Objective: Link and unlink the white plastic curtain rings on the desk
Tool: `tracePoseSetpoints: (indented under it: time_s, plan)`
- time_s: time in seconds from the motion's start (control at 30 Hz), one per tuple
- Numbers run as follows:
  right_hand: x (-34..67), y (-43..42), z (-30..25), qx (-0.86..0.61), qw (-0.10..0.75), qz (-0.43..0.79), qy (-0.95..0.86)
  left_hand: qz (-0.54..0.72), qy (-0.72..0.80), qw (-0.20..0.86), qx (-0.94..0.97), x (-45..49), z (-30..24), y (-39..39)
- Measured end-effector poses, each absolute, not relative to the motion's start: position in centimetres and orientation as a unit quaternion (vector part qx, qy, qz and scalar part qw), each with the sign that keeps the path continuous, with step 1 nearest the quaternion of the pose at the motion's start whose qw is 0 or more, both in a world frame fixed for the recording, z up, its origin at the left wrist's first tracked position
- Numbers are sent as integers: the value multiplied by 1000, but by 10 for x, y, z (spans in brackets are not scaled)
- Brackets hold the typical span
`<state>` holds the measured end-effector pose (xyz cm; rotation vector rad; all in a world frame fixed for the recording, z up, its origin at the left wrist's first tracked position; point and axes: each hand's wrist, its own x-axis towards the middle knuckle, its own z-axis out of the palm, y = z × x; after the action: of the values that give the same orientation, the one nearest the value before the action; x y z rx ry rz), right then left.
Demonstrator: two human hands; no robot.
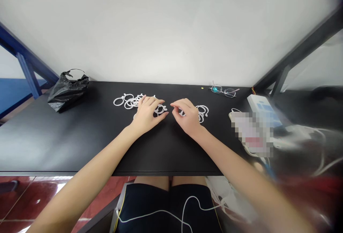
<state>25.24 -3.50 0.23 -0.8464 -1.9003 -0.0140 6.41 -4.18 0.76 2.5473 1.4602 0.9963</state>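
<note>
My left hand (147,111) reaches over a loose pile of thin white plastic rings (129,102), each with small knobs on it. Thumb and forefinger are spread apart beside a few rings at the pile's right end, and nothing shows held between them. Facing it across a short gap, my right hand (187,114) has thumb and forefinger drawn together in a pinch. Whatever is between those fingertips is too small to make out. A second, smaller group of white rings (203,111) lies beside and partly behind this hand.
Eyeglasses (223,90) lie near the wall at the black table's (160,147) back edge. A black plastic bag (69,90) stands at left. On the right are a white box (264,108), a blurred-out phone-like object (250,133) and cables. A white cable (158,211) crosses my lap.
</note>
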Motion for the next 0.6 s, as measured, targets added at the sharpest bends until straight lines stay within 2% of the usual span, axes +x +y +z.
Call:
tracePoseSetpoints:
  time_s: [0.23,0.4,0.6]
  plan:
    - [249,-41,6,-266,544,0,-796,313,386,65,865,70,9,-47]
    - [249,-43,4,-272,545,12,-793,295,391,100,866,72,10,-48]
    - [249,-45,-1,-270,552,18,-789,338,373,142,852,74,12,-49]
